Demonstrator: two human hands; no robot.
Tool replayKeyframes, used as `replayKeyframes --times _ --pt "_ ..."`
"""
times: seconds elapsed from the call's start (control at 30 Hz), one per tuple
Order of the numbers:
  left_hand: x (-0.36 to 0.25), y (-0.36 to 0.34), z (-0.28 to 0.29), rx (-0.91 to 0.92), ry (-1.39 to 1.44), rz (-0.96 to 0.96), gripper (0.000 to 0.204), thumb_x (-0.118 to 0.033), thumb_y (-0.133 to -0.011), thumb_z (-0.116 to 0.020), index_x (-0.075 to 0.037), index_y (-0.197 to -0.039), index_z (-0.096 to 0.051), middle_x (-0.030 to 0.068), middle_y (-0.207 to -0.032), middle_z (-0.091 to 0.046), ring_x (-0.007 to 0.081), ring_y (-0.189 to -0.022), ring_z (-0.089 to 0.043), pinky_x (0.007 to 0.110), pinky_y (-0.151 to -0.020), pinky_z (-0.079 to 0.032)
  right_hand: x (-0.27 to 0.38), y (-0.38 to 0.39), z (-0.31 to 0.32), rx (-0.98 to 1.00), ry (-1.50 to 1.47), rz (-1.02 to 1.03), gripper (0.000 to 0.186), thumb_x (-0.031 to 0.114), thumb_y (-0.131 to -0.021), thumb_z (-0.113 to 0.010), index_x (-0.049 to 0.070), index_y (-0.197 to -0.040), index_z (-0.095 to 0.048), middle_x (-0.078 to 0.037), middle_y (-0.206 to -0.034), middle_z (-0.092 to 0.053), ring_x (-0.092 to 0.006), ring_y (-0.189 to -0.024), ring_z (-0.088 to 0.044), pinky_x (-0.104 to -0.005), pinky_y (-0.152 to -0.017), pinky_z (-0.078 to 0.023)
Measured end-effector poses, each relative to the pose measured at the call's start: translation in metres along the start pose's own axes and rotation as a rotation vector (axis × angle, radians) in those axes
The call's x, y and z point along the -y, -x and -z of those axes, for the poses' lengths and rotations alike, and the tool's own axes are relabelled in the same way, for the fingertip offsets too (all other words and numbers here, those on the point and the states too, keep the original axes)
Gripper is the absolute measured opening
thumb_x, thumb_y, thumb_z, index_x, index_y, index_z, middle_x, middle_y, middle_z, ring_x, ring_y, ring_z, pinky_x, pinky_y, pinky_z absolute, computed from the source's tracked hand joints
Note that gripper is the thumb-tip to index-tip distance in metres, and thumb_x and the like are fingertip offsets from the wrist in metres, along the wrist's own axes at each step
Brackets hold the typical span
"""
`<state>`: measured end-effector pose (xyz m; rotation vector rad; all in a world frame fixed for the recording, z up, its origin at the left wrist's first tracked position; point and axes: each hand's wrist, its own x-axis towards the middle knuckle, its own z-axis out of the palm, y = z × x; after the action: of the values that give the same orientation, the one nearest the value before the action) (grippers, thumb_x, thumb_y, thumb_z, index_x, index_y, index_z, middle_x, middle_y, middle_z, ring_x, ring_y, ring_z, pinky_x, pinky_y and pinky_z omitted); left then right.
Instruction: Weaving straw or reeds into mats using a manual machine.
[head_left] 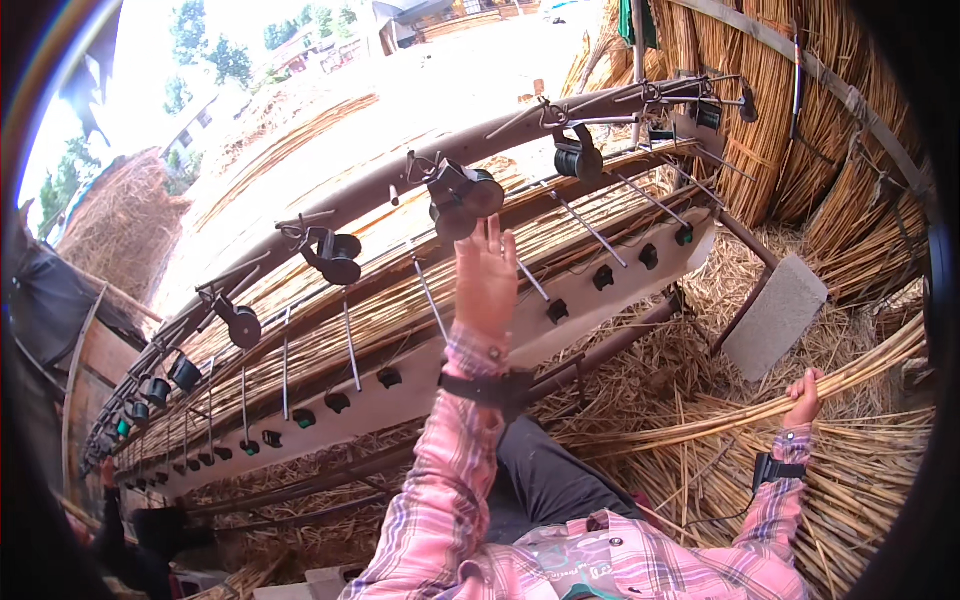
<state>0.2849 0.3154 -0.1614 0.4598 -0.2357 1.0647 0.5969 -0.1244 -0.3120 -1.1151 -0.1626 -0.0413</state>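
Behind a long dark frame [350,222], a sunlit yard [480,85] is stretching out, with a straw heap [120,215] sitting at the left and tall bundles [750,150] standing at the right. Laid reeds [385,308] are running lengthwise along the frame, thin metal rods [351,340] are crossing them, and black spools [340,258] are hanging in a row from the beam. The left hand [486,285] is pointing upward just below a middle spool [455,210], its grip spread and its fingers extended; whether they are touching it, I cannot tell. Well apart at the right, the right hand [803,397] is pinching long reeds [870,369] in a curled grip, and these are lying slantwise above a pile of stalks [850,475]. Near the frame's far left end, another person's hand [107,470] is showing above a dark sleeve [114,512].
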Motion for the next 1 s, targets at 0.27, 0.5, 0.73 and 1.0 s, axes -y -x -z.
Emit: replayKeyframes --times 0.27,0.5,0.73,1.0 --pt "0.024 -0.029 -0.064 0.056 0.588 0.074 0.047 -0.040 -0.076 -0.068 -0.004 -0.104 -0.056 0.0114 -0.094 -0.062 0.0251 -0.093 -0.059 0.040 -0.088 -0.047 0.008 0.021 -0.006 0.129 -0.052 -0.007 0.009 0.014 -0.090 -0.054 0.008 -0.095 -0.049 0.005 -0.057 -0.034 -0.0055 -0.049 -0.032 -0.0225 -0.048 -0.032" --pt "-0.021 -0.011 -0.082 -0.098 0.428 0.283 0.042 -0.046 -0.087 -0.044 -0.006 -0.079 -0.052 0.0057 -0.065 -0.056 0.0178 -0.060 -0.057 0.031 -0.059 -0.052 0.034 0.053 -0.034 0.139 -0.004 -0.116 0.009 0.013 -0.094 -0.049 0.005 -0.097 -0.050 0.005 -0.059 -0.030 -0.0050 -0.052 -0.029 -0.0208 -0.051 -0.029" --pt "-0.024 0.034 -0.046 -0.271 0.187 0.409 0.046 -0.049 -0.084 -0.047 -0.003 -0.077 -0.051 0.0047 -0.067 -0.051 0.0160 -0.060 -0.053 0.026 -0.050 -0.048 0.029 0.059 -0.045 0.165 -0.035 -0.109 0.011 0.011 -0.094 -0.047 0.003 -0.101 -0.050 0.004 -0.060 -0.031 -0.0047 -0.053 -0.030 -0.0201 -0.051 -0.029" --pt "-0.024 -0.037 -0.076 -0.396 0.147 0.419 0.050 -0.061 -0.080 -0.053 -0.011 -0.080 -0.050 0.0039 -0.067 -0.051 0.0153 -0.055 -0.052 0.025 -0.046 -0.050 -0.014 0.017 -0.019 0.433 -0.042 -0.037 0.014 0.014 -0.095 -0.047 0.003 -0.104 -0.049 0.004 -0.060 -0.031 -0.0045 -0.053 -0.031 -0.0194 -0.050 -0.029"
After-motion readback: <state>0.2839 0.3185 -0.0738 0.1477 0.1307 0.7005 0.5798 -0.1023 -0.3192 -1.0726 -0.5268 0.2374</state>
